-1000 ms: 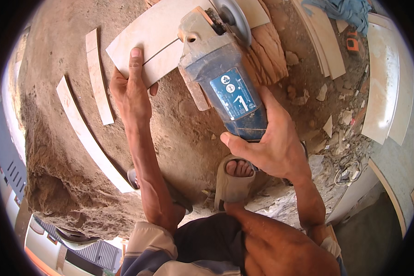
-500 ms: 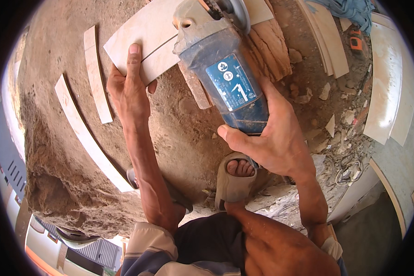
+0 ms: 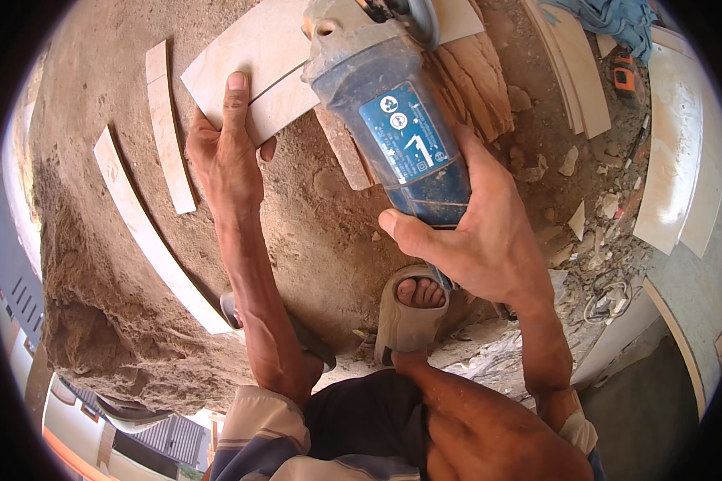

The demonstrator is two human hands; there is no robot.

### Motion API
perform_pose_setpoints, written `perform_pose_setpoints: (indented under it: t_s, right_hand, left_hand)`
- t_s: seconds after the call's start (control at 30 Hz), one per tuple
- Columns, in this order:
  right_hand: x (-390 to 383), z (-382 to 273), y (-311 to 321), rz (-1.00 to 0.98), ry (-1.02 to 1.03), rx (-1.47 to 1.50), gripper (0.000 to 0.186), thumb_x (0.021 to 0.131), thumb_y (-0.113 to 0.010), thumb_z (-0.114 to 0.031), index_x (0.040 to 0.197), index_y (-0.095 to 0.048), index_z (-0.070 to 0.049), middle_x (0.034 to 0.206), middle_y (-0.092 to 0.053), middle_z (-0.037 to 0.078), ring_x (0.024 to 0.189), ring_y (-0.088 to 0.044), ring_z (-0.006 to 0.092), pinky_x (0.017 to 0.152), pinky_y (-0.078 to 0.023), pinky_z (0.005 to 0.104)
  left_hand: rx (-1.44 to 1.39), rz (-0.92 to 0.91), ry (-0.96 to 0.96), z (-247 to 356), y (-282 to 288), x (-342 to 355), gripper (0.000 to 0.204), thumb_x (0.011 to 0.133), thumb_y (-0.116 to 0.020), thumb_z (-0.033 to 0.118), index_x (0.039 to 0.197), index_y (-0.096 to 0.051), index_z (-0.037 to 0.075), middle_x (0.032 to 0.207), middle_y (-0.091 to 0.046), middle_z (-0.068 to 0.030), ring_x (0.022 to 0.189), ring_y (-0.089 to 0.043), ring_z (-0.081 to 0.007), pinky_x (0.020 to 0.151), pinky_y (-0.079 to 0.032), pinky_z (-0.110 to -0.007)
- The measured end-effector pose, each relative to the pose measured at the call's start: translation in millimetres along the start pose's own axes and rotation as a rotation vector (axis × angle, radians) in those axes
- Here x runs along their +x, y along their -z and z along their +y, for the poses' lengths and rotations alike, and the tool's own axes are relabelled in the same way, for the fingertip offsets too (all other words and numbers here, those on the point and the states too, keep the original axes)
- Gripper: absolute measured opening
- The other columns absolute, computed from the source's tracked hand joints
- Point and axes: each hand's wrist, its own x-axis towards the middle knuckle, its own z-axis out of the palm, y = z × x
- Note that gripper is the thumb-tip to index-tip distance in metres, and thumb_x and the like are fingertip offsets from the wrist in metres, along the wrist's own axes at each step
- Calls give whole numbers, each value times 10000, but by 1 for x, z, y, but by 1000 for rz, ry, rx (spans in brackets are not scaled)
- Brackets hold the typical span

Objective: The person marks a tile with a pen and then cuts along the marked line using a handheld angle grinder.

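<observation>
My right hand [image 3: 481, 224] is wrapped round the rear body of a dusty blue angle grinder [image 3: 385, 120]. The grinder's disc [image 3: 422, 20] shows in part at the top, over a pale tile [image 3: 245, 44]. A narrow dark cut runs across that tile from my left thumb to the grinder head. My left hand [image 3: 229, 144] pinches the tile's near left corner, thumb on top and fingers underneath. Under the tile lie rough reddish-brown slabs [image 3: 473, 84]. The grinder's head hides where the disc meets the tile.
Two narrow tile strips [image 3: 168, 128] [image 3: 148, 232] lie on the dirt at left. More strips [image 3: 565, 64], a blue cloth [image 3: 614, 24], an orange tape measure [image 3: 624, 78] and large pale tiles [image 3: 678, 136] are at right. Rubble and a coiled cable [image 3: 610, 303] lie near my sandalled foot [image 3: 415, 309].
The grinder's rear end has shifted slightly up and to the right with my right hand. My left hand and the tile stay almost where they were.
</observation>
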Motion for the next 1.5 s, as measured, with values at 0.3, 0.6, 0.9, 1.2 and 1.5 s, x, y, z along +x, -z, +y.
perform_pose_setpoints:
  t_s: [0.3, 0.6, 0.9, 1.2, 1.5]
  right_hand:
    - [0, 3, 0, 0, 13, -1, 637, 805, -904, -309, 1272, -626, 23, 1052, -704, 131, 904, -686, 203, 840, -574, 377]
    - [0, 4, 2, -8, 15, -5, 633, 807, -899, -304, 1274, -623, 22, 1044, -705, 128, 904, -682, 204, 842, -572, 379]
    - [0, 7, 2, 1, 14, -4, 647, 808, -898, -301, 1297, -622, 21, 1041, -709, 124, 898, -687, 202, 843, -574, 378]
    - [-1, 11, 3, 5, 35, -10, 640, 810, -898, -289, 1298, -620, 20, 1036, -710, 116, 894, -685, 195, 844, -574, 370]
    - [-2, 12, 3, 1, 16, -3, 642, 806, -899, -286, 1297, -620, 19, 1037, -709, 119, 887, -679, 197, 835, -572, 372]
  left_hand:
    - [43, 3, 42, -1, 2, 0, 624, 1002, -778, 531, 1110, -691, -77, 766, -682, -62, 610, -645, -91, 423, -467, -221]
    - [69, -3, 44, -1, 3, 0, 671, 989, -775, 559, 1146, -711, -90, 793, -682, -62, 647, -676, -93, 453, -509, -210]
    - [3, 18, 19, 1, -1, 0, 527, 1013, -788, 475, 1014, -715, -47, 680, -667, -57, 524, -620, -100, 391, -476, -238]
    - [59, -24, 70, 1, 1, 0, 639, 1006, -755, 572, 1217, -756, -31, 768, -646, -11, 610, -586, -65, 468, -435, -219]
    - [70, -13, 59, -3, 2, 1, 626, 1008, -752, 578, 1199, -760, -18, 774, -661, -11, 606, -577, -59, 473, -431, -215]
